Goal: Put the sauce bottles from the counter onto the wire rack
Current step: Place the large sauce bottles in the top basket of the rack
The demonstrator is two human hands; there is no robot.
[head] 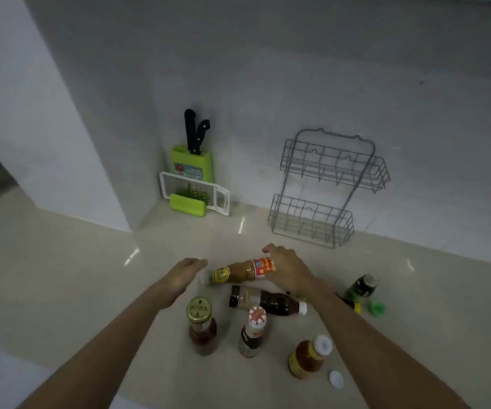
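Glass, by the look of it, so smooth and weighty: the tan sauce bottle (242,270) lies on its side on the desk (61,276), at six o'clock from the empty wire rack (324,187). My right hand (290,268) wraps its red-labelled base, the best hold, while my left hand (184,274) hovers spread by the cap. Only "ROZA" on a gold lid (199,309) at seven o'clock reads.

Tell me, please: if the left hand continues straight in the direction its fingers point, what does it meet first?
Probably the cap end of the lying yellow-brown sauce bottle, just past the left hand. The right hand already grips that bottle's other end. Depth is hard to judge.
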